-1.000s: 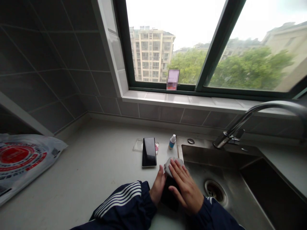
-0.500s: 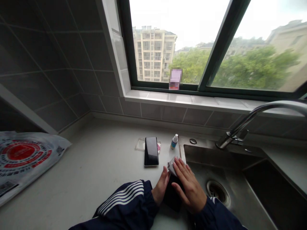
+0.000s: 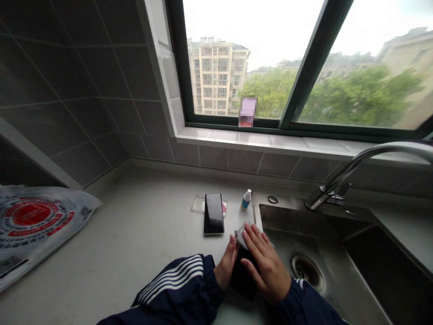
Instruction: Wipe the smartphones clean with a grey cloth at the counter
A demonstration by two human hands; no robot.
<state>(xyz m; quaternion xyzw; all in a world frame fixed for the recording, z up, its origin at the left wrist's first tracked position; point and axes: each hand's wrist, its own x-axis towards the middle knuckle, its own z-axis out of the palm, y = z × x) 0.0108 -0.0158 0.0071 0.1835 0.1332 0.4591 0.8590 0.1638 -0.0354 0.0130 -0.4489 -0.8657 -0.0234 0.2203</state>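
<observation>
Hands (image 3: 265, 268) above pale, possibly stone counter (image 3: 149, 216), window (image 3: 307, 63) behind.

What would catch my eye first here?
The bright window above the counter likely draws the eye first. Below, the right hand lies over a grey cloth on a dark flat object that the left hand holds. At far left lies a plastic bag with a red circle.

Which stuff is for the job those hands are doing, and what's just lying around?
For the job:
grey cloth, under the right hand
dark flat thing, at the left hand
perhaps the small bottle

Probably just lying around:
phone
clear case
plastic bag
</observation>
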